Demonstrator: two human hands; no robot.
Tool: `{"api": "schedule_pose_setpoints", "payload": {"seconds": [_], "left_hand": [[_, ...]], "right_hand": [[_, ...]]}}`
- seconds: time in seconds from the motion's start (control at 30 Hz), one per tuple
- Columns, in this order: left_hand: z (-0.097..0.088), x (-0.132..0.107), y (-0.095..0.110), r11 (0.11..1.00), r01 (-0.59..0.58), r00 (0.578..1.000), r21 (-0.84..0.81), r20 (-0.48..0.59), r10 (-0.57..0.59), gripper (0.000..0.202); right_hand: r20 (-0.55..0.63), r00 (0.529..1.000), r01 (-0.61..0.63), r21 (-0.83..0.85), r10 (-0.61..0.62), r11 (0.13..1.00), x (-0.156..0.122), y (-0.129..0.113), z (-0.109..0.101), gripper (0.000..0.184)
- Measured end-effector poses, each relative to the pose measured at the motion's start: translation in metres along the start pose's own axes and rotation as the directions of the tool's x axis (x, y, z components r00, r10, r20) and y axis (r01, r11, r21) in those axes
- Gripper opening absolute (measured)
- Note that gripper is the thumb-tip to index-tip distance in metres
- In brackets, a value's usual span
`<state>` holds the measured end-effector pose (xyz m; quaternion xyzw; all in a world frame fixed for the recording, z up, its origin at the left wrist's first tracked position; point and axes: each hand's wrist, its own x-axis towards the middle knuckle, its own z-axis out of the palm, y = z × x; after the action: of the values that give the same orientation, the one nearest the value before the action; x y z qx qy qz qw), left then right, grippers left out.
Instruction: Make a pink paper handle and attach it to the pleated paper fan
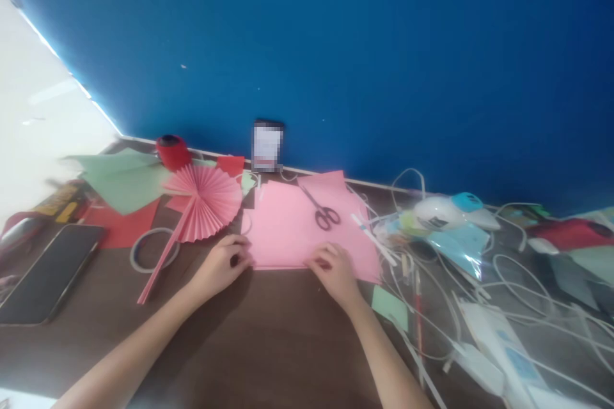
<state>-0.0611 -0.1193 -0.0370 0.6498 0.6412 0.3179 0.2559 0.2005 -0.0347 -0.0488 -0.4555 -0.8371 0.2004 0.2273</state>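
Several sheets of pink paper (283,230) lie stacked flat on the dark table in front of me. My left hand (225,260) pinches the stack's near left corner between thumb and fingers. At the near edge, further right, my right hand (333,267) grips the paper in the same way. A pair of scissors (320,208) with dark handles rests on top of the sheets, blades pointing away to the left. To the left of the stack is a pleated pink paper fan (206,204), its long folded handle reaching toward me across a roll of tape (154,250).
A smartphone (52,273) lies at the left, near red paper (127,223) and green paper (122,172). Tangled white cables (455,281), a white glue gun-like tool (439,212) and a power strip (503,345) crowd the right. A blue wall (359,64) rises behind.
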Motion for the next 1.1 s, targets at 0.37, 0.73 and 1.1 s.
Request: {"api": "schedule_pose_setpoints", "payload": {"seconds": [0.37, 0.73, 1.1], "left_hand": [[-0.007, 0.001, -0.003, 0.998, 0.007, 0.998, -0.059, 0.064, -0.003, 0.027], [-0.001, -0.001, 0.0, 1.0, -0.016, 1.0, -0.01, -0.014, 0.016, 0.018], [0.005, -0.007, -0.002, 0.946, -0.157, 0.982, 0.285, -0.054, 0.179, 0.007]], "right_hand": [[0.119, 0.992, -0.06, 0.161, 0.041, 0.985, 0.001, 0.006, -0.006, 0.024], [0.004, 1.0, -0.024, 0.02, 0.024, 1.0, 0.0, -0.005, 0.001, 0.031], [-0.024, 0.999, -0.029, -0.054, 0.027, 0.998, -0.001, -0.003, 0.005, 0.034]]}}
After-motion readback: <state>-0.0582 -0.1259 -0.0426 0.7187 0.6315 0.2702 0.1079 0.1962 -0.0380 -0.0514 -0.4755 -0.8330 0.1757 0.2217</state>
